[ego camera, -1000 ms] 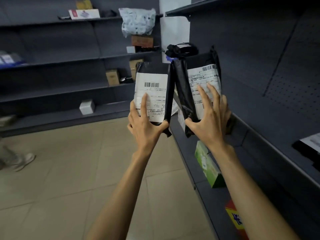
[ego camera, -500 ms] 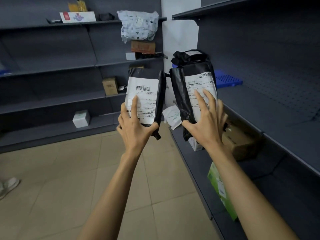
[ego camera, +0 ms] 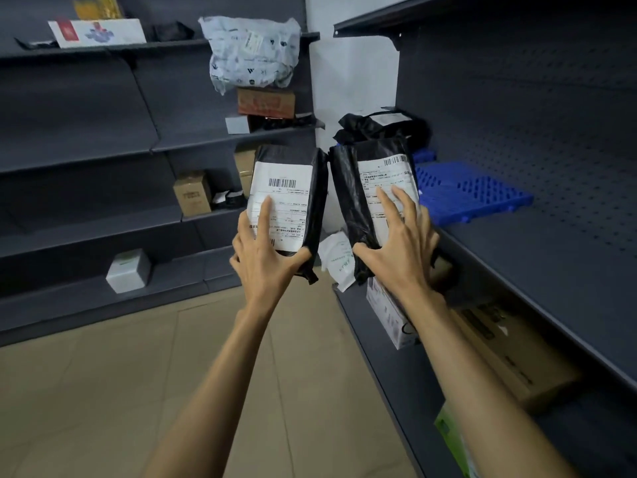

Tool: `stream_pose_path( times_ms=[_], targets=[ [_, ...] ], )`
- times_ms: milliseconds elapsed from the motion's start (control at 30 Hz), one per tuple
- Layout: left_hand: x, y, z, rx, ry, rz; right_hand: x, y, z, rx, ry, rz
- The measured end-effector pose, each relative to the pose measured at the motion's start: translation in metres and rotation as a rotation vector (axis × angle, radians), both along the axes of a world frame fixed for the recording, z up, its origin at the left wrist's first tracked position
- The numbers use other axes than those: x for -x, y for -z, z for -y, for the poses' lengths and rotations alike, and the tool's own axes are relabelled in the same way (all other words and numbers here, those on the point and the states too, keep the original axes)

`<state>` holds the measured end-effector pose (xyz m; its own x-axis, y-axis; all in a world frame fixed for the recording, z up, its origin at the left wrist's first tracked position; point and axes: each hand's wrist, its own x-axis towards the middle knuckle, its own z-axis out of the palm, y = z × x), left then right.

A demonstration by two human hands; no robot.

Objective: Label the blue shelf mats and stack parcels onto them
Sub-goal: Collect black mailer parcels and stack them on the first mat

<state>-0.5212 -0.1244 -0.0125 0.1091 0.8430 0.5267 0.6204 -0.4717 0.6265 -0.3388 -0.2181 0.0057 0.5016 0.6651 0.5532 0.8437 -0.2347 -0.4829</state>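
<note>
left parcel (ego camera: pixel 289 188) and right parcel (ego camera: pixel 370 182) being held up side by side

the left hand (ego camera: pixel 265 260) is gripping the left parcel, a glossy black poly bag with a flat white label, thumb hooking its lower edge; the right hand (ego camera: pixel 403 253) is clasping the crinkled right parcel, fingers spreading over its label. the blue mat (ego camera: pixel 472 194), a rigid plastic grid, is lying on the right shelf (ego camera: pixel 551 260) beyond them.

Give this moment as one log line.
left hand: grips left parcel | right hand: grips right parcel | blue mat: on right shelf
</note>
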Motion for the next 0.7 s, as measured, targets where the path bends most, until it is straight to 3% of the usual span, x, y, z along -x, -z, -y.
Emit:
stream_pose_path(
  times_ms=[400,700],
  targets=[
    [-0.144,-0.037,-0.268,0.002,-0.019,0.013,-0.149,-0.031,-0.273,-0.02,-0.038,-0.01],
    [-0.247,-0.045,-0.462,0.034,0.153,0.015,-0.246,-0.04,-0.437,-0.046,0.099,-0.016]
  ],
)
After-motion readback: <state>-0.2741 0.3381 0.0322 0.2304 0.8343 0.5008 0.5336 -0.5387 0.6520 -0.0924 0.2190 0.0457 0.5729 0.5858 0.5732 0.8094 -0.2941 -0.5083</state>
